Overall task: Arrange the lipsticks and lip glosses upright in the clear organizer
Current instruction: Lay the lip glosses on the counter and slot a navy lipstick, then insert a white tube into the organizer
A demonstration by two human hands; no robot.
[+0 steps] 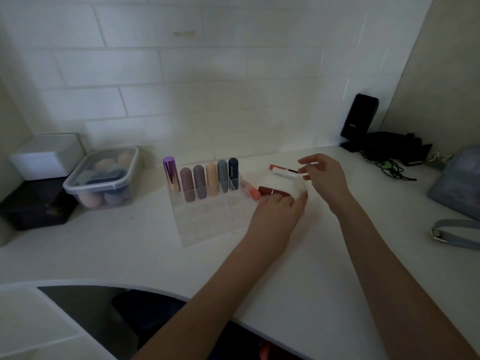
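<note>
The clear organizer (207, 222) stands mid-table, and its back row holds several upright lipsticks (200, 181), from a purple-gold one on the left to a dark blue one on the right. Just right of it, a dark red lipstick (272, 190) and a coral one (253, 192) lie flat on the table. My left hand (278, 211) reaches over the dark red lipstick, with fingers and thumb closed around its near side. Farther back lies a lip gloss (283, 171) with a white tube and a coral tip. My right hand (323, 175) pinches its dark right end with the fingertips.
A lidded plastic tub of makeup sponges (104, 178) sits left of the organizer, beside a white box (46, 157) on a black box (36, 206). Black devices and cables (381, 144) fill the back right corner. A grey bag (459, 183) and a strap (454, 235) lie at the right edge.
</note>
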